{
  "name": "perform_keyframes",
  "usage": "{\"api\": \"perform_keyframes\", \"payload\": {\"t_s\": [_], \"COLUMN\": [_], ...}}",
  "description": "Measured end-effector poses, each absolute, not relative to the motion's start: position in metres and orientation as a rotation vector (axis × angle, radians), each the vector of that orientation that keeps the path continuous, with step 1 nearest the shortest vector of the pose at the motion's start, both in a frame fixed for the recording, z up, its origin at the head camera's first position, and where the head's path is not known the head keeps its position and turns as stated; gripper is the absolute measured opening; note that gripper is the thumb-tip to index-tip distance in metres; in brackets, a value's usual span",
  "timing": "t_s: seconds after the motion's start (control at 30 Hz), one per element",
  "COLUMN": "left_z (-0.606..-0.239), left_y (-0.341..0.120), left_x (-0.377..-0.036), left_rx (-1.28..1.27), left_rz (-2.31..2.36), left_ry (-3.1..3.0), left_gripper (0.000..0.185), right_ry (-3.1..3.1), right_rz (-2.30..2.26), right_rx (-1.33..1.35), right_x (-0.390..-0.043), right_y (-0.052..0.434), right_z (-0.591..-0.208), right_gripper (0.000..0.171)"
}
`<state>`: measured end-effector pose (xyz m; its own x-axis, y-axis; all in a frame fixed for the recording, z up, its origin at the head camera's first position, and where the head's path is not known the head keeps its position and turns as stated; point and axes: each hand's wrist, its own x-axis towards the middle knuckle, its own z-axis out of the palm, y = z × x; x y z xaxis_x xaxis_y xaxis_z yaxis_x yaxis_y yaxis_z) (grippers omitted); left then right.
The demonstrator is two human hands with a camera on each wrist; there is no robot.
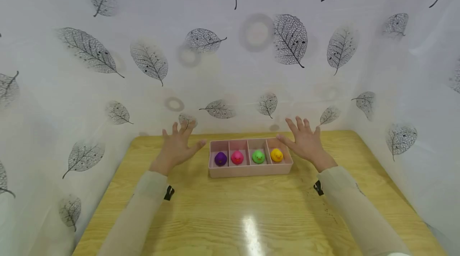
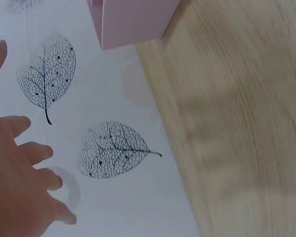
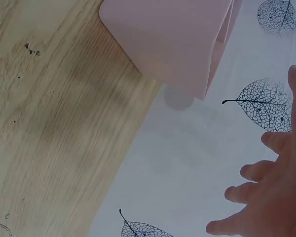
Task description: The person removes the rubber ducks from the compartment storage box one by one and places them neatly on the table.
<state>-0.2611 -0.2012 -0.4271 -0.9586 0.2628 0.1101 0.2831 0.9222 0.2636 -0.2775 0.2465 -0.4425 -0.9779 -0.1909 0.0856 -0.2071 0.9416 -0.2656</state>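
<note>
Head view: I am holding both hands raised with fingers spread, gripping nothing. My left hand [image 1: 176, 149] is hovering beside the left end of a pink box [image 1: 250, 171], its thumb pointing toward the box and stopping just short of it. My right hand [image 1: 307, 144] is hovering by the box's right end; its thumb tip is overlapping the far right corner in this view, though the right wrist view is showing thumb and box apart.

The box is sitting on the wooden table [image 1: 201, 216], near the far edge, between my hands. Four compartments are holding one small toy each, left to right: purple toy [image 1: 221, 159], pink duck [image 1: 237, 157], green duck [image 1: 258, 157], yellow duck [image 1: 276, 155]. The purple one's details are reading too dark to make out.

Behind the table, a white sheet [image 1: 230, 82] printed with dark leaves is hanging. Light sleeves [image 1: 140, 204] are covering my forearms.
</note>
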Motion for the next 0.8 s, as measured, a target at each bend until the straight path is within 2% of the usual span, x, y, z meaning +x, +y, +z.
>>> {"api": "perform_keyframes", "payload": {"t_s": [0.4,0.8], "left_z": [-0.436,-0.46], "left_y": [-0.181,-0.166], "left_x": [-0.257,-0.262], "left_rx": [-0.544,-0.646], "left_rz": [-0.859,-0.943], "left_ry": [-2.969,-2.776], "left_gripper": [0.086,0.056], "right_ry": [-3.048,-3.058], "right_rz": [0.836,0.89], "right_rx": [0.413,0.456], "right_x": [-0.27,-0.258], "right_y": [0.249,0.253], "right_z": [-0.455,-0.475], "right_gripper": [0.087,0.084]}}
